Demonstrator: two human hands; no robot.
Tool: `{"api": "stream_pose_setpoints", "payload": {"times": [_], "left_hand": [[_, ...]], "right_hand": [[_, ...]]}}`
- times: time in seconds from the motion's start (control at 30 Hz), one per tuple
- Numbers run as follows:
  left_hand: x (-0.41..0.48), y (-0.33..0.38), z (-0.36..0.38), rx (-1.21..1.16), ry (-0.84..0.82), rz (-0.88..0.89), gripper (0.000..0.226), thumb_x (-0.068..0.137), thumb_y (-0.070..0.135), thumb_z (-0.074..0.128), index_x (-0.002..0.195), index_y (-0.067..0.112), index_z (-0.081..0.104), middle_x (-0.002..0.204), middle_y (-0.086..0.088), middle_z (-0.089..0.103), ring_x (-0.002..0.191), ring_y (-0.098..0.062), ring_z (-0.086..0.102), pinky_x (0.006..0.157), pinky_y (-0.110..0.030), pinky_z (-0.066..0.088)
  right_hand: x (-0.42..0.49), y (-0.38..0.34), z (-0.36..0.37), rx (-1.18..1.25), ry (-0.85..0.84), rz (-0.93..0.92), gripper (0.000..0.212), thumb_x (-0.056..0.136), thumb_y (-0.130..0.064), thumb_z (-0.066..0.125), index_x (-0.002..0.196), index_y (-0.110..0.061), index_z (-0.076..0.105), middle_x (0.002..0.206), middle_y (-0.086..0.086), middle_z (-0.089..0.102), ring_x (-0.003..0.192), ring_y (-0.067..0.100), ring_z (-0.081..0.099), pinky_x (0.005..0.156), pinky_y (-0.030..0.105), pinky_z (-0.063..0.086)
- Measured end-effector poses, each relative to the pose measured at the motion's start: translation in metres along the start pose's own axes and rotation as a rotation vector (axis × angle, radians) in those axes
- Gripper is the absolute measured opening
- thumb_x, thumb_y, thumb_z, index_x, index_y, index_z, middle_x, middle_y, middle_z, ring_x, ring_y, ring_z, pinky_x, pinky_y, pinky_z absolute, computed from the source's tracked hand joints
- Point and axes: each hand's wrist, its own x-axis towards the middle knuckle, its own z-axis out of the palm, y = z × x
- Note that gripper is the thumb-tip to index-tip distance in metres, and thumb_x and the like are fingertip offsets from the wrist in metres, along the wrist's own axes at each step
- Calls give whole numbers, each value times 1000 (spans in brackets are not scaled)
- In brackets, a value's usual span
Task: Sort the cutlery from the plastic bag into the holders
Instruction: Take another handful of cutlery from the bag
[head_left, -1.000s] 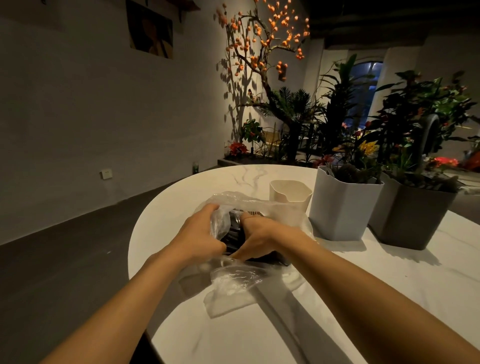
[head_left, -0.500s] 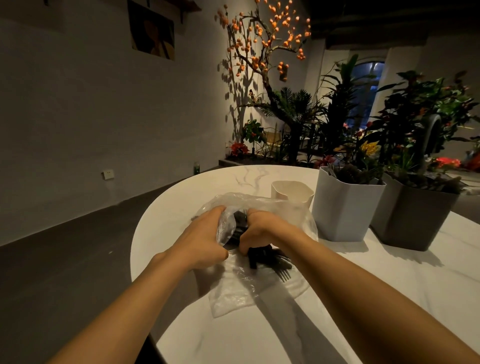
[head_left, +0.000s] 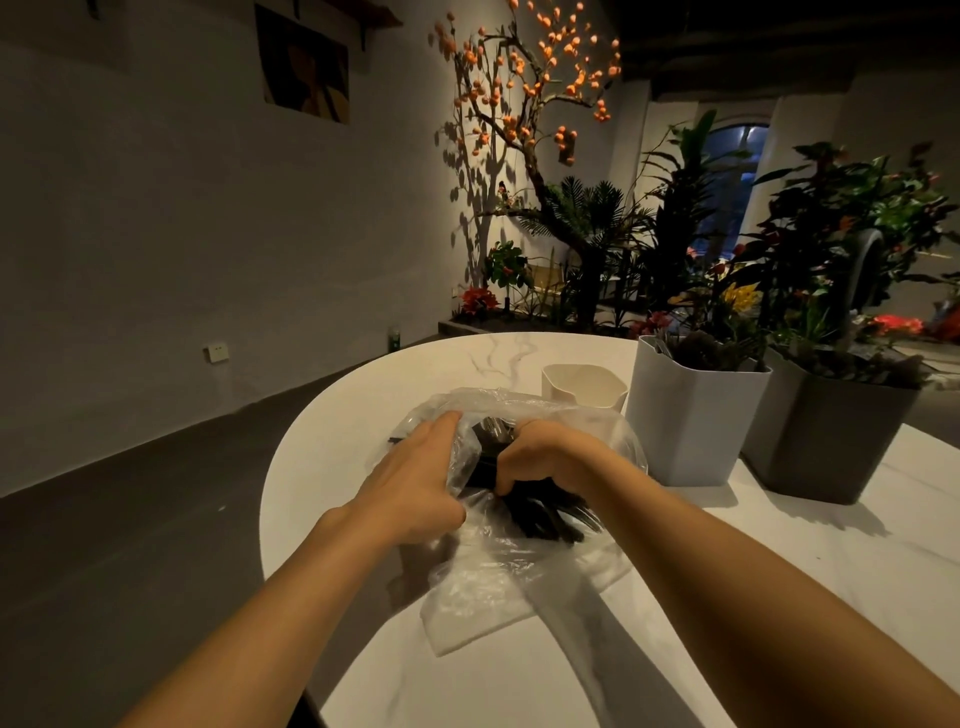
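Note:
A clear plastic bag (head_left: 498, 577) lies crumpled on the white marble table (head_left: 779, 597), with a bundle of black cutlery (head_left: 545, 512) in its opening. My left hand (head_left: 410, 483) grips the bag's edge on the left side. My right hand (head_left: 545, 457) is curled round the black cutlery bundle, whose ends stick out toward me. Behind the bag stand three holders: a cream one (head_left: 584, 384), a light grey one (head_left: 693, 421) and a dark grey one (head_left: 831, 436). The two grey holders hold dark cutlery.
The table's round edge (head_left: 270, 493) runs just left of my left hand, with dark floor beyond. Potted plants and an orange-fruited tree (head_left: 530, 93) stand behind the table.
My right hand has drawn the black cutlery bundle further out of the bag toward me. My left hand has shifted on the bag's edge, and the bag has spread flatter.

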Motion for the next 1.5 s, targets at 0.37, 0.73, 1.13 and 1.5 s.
{"api": "stream_pose_setpoints", "payload": {"times": [0.37, 0.73, 1.13, 1.5], "left_hand": [[-5, 10, -3, 138, 46, -23, 99, 83, 50, 70, 159, 35, 8, 158, -2, 22, 143, -30, 33, 113, -49, 35], [-25, 40, -18, 170, 188, -76, 52, 89, 46, 63, 138, 40, 47, 165, -4, 14, 147, -31, 23, 113, -51, 29], [-48, 82, -22, 37, 453, 103, 3, 90, 22, 62, 91, 24, 64, 97, 6, 55, 87, -16, 56, 73, -31, 47], [-50, 96, -4, -32, -31, -25, 13, 86, 20, 64, 77, 20, 74, 76, 5, 71, 76, -13, 68, 73, -35, 61]], "right_hand": [[-21, -1, -24, -228, -130, -26, 33, 90, -7, 63, 123, -5, 60, 89, 8, 59, 85, 26, 61, 81, 35, 53], [-67, 46, -44, -205, -198, 16, 33, 92, 3, 56, 123, -3, 59, 108, 17, 70, 87, 26, 73, 86, 39, 60], [-112, 103, -58, -67, -259, 12, 32, 96, -11, 64, 127, -14, 58, 109, 11, 69, 84, 19, 70, 95, 41, 58], [-131, 110, -74, -8, -288, 33, 34, 97, -16, 65, 130, -11, 58, 101, 12, 67, 83, 20, 66, 86, 34, 59]]}}
